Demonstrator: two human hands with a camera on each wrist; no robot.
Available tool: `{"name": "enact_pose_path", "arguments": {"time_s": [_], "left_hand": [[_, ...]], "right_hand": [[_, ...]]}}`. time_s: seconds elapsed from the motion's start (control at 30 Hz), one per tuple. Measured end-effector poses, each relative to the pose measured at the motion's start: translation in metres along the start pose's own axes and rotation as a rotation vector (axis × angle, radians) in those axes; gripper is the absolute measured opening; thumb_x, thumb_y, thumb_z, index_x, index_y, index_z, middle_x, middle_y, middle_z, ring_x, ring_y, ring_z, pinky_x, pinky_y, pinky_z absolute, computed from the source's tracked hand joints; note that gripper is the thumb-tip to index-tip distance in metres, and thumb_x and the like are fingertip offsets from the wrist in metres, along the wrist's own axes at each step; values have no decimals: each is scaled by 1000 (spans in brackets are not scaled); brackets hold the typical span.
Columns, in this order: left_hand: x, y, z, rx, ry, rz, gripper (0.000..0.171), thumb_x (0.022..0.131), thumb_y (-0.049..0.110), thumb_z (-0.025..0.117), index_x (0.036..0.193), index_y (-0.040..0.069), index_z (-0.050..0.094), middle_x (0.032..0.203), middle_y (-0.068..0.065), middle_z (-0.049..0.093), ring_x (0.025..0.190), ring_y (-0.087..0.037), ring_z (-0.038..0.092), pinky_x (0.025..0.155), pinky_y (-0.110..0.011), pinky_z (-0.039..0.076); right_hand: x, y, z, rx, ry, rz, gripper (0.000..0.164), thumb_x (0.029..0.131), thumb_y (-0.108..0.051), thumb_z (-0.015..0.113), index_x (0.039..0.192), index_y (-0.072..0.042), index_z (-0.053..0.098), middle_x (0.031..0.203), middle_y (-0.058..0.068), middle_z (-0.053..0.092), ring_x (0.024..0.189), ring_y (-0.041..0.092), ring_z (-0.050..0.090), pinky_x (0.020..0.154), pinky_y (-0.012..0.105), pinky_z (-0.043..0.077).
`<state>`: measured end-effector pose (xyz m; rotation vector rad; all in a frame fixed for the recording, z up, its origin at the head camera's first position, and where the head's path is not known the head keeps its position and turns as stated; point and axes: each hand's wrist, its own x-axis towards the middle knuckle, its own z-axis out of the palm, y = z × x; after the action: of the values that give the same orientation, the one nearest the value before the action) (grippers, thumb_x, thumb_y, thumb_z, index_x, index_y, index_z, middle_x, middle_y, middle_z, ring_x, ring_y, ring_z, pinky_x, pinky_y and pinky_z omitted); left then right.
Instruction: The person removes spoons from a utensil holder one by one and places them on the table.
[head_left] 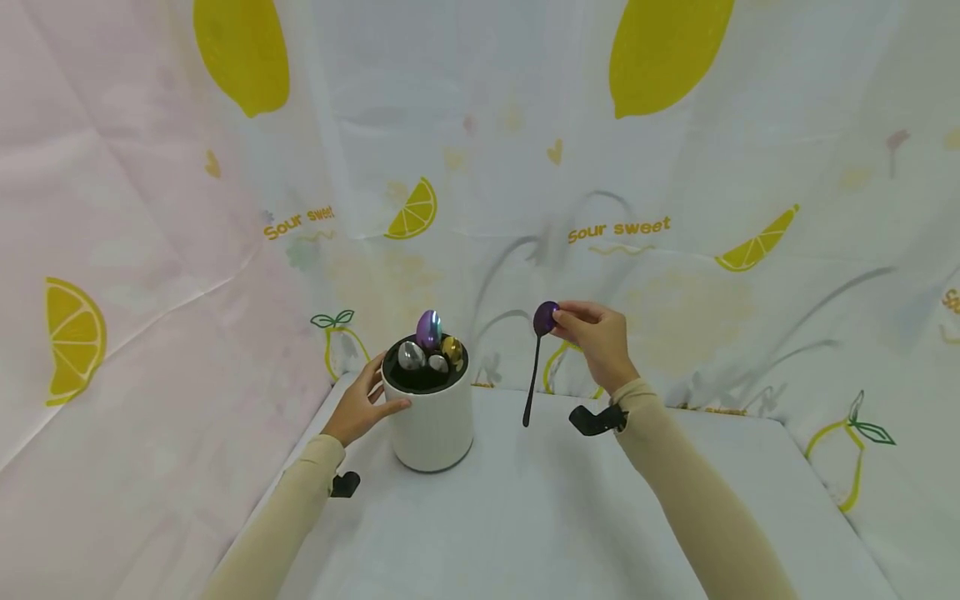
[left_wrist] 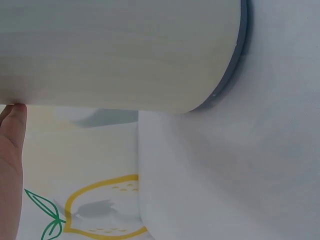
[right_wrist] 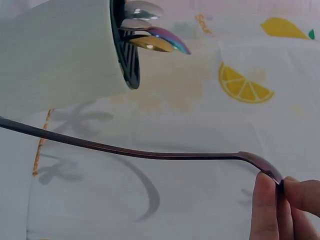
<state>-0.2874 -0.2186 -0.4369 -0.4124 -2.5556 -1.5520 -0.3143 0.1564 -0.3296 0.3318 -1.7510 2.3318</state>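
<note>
A white cylindrical utensil holder [head_left: 431,429] with a dark slotted top stands upright on the table. Several spoons stick out of it bowl up: a purple-blue one [head_left: 429,330], a gold one [head_left: 452,349] and silver ones [head_left: 411,356]. At its left side my left hand [head_left: 362,408] holds it, thumb across the front and fingers round the far side; a fingertip [left_wrist: 19,111] touches its wall in the left wrist view. To the right, my right hand [head_left: 598,337] pinches a dark purple spoon [head_left: 545,318] by its bowl, handle [right_wrist: 150,155] hanging down above the table, apart from the holder.
The white table [head_left: 525,517] reaches back to a hanging cloth [head_left: 480,150] printed with lemons, close behind the holder. A pinkish cloth [head_left: 150,250] hangs along the left side. Dark wrist cameras [head_left: 596,419] sit on both wrists.
</note>
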Motion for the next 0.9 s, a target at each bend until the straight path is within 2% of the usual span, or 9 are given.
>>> {"name": "enact_pose_path", "arguments": {"time_s": [0.17, 0.37, 0.6, 0.73, 0.9], "left_hand": [[-1, 0, 0, 9, 4, -10, 99, 81, 32, 81, 156, 12, 20, 158, -11, 26, 142, -37, 29, 114, -48, 31], [-2, 1, 1, -3, 1, -22, 98, 81, 33, 81, 156, 14, 20, 158, -10, 27, 142, -36, 28, 115, -48, 31], [-1, 4, -1, -12, 0, -31, 97, 82, 32, 80, 156, 16, 20, 158, -9, 27, 143, -34, 28, 115, -46, 30], [3, -7, -1, -16, 10, -23, 98, 81, 32, 81, 156, 16, 20, 158, -9, 27, 143, -35, 28, 115, -48, 30], [11, -33, 3, -11, 19, -27, 98, 79, 39, 81, 156, 27, 20, 158, -1, 26, 144, -31, 27, 115, -44, 30]], "right_hand": [[-2, 22, -10, 25, 33, 81, 36, 86, 5, 71, 116, 20, 58, 93, 13, 70, 80, 21, 72, 80, 32, 59], [-5, 49, -24, 3, 69, 198, 37, 89, 3, 68, 121, 17, 57, 100, 13, 66, 82, 18, 72, 82, 29, 58], [-10, 76, -36, 49, 118, 272, 42, 88, 11, 64, 126, 22, 50, 102, 13, 65, 78, 17, 71, 80, 29, 59], [-14, 93, -41, 56, 147, 316, 34, 87, 11, 65, 119, 20, 56, 95, 11, 67, 77, 17, 71, 79, 29, 59], [-22, 113, -49, 52, 179, 385, 29, 87, 10, 66, 115, 18, 60, 97, 15, 67, 81, 21, 72, 80, 30, 59]]}}
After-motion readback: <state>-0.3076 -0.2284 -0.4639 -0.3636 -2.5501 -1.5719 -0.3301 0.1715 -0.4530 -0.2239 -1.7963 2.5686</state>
